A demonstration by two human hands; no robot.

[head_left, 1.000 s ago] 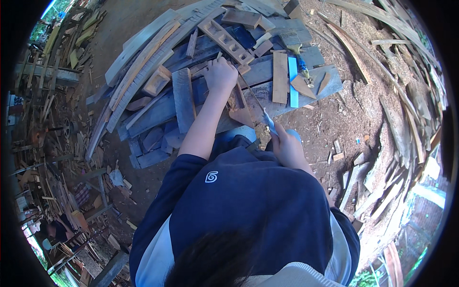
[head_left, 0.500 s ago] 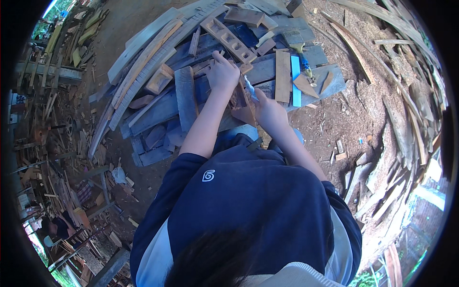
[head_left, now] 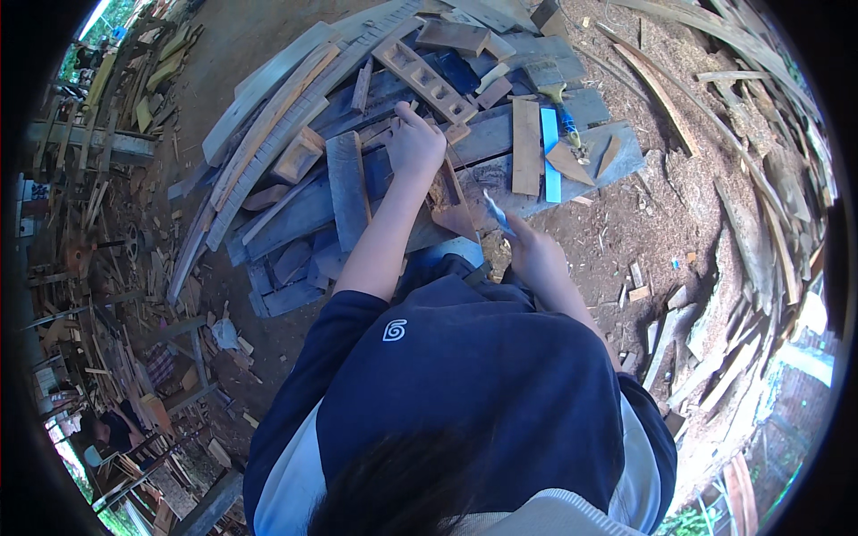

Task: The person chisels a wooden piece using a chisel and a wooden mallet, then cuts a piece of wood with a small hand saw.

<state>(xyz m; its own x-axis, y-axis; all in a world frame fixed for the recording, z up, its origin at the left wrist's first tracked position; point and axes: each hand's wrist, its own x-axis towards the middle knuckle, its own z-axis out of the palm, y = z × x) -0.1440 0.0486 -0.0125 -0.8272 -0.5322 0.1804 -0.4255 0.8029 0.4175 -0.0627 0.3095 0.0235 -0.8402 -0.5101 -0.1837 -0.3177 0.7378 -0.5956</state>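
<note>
My left hand [head_left: 414, 143] presses down on a brown wooden workpiece [head_left: 450, 207] that lies on a stack of grey planks [head_left: 483, 143]. My right hand [head_left: 534, 255] is closed around a small tool with a pale blue blade [head_left: 497, 213], held just right of the workpiece and pointing up toward it. My dark blue top and hair fill the lower middle of the picture.
A blue-handled brush [head_left: 559, 98] and a light blue strip [head_left: 549, 156] lie on the planks to the right. A slotted wooden bar [head_left: 424, 80] sits behind my left hand. Offcuts ring the sawdust-covered ground [head_left: 643, 223]; more lumber clutter is stacked at left.
My right hand pulled the tool back from the workpiece, down and to the right. My left hand stayed on the wood.
</note>
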